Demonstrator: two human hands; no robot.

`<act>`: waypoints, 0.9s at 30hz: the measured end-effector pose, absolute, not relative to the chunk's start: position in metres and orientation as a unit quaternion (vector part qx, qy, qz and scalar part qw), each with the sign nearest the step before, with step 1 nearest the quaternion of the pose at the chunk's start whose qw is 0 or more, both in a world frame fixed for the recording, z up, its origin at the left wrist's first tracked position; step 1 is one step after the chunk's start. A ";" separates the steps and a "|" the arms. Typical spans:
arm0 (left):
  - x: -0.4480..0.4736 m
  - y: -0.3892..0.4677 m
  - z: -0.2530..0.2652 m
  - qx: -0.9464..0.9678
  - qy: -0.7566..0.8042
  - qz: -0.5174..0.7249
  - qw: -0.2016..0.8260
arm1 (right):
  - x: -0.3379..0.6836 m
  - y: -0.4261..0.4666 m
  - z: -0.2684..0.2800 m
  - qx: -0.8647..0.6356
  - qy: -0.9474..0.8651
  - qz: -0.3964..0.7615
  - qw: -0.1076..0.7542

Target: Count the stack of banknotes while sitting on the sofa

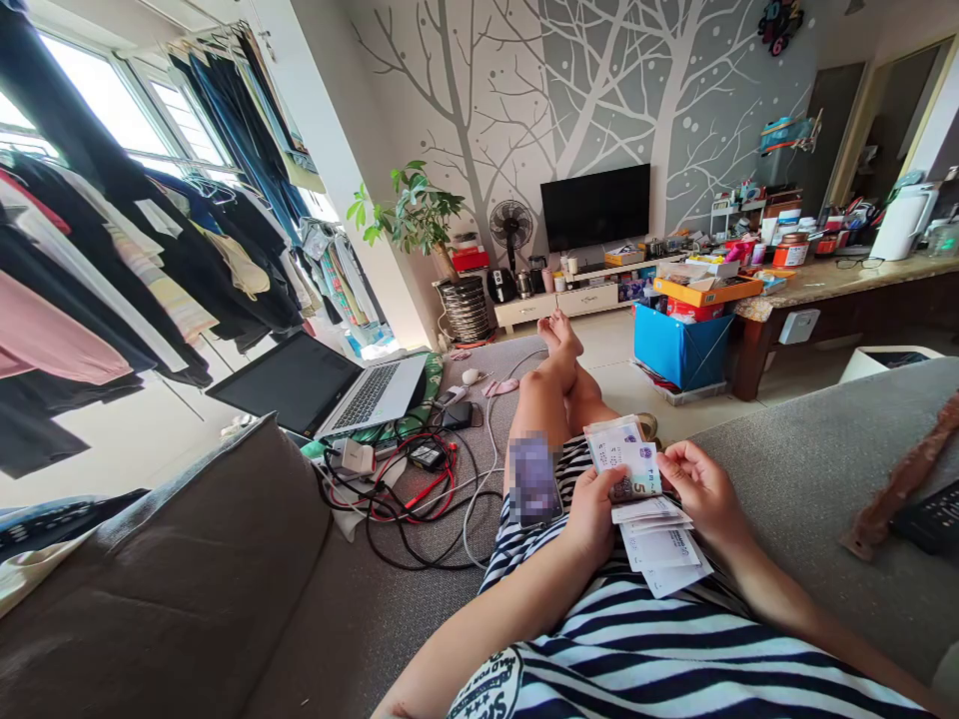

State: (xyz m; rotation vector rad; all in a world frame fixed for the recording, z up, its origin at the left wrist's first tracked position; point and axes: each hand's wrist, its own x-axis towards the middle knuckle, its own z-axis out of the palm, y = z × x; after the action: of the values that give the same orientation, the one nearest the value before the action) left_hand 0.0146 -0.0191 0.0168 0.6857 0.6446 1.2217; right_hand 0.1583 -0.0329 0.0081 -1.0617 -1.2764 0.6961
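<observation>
My left hand [597, 511] is closed around a small stack of banknotes [621, 449], its thumb pressed on the top note, which shows a large 5. At the stack's right edge, my right hand [700, 489] pinches the side of a banknote between thumb and fingers. Below the stack, several pale paper slips [663, 549] lie fanned out over the striped cloth on my lap; whether they are also banknotes I cannot tell. A phone [535, 484] with a blurred-out screen rests on my thigh, left of my left hand.
I sit on a grey sofa [420, 589] with my legs stretched out. To the left are an open laptop [367, 399], tangled cables [427, 489] and a charger [352, 456]. A blue box [681, 347] stands beyond, beside a cluttered table [824, 280]. A dark remote [929, 519] lies at right.
</observation>
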 end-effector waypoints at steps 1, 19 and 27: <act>0.015 -0.019 0.016 0.309 0.294 0.551 0.717 | 0.159 -0.031 0.007 -0.462 -0.554 0.309 0.620; 0.017 -0.014 0.013 0.312 0.315 0.560 0.700 | 0.156 -0.044 0.015 -0.439 -0.594 0.293 0.608; 0.017 -0.012 0.010 0.331 0.315 0.557 0.694 | 0.155 -0.046 0.020 -0.437 -0.591 0.298 0.609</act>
State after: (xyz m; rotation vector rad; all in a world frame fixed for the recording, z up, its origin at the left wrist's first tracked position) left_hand 0.0168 -0.0121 0.0096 0.7383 0.7025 1.2446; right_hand 0.1552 -0.0464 0.0200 -1.0089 -1.3653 0.6877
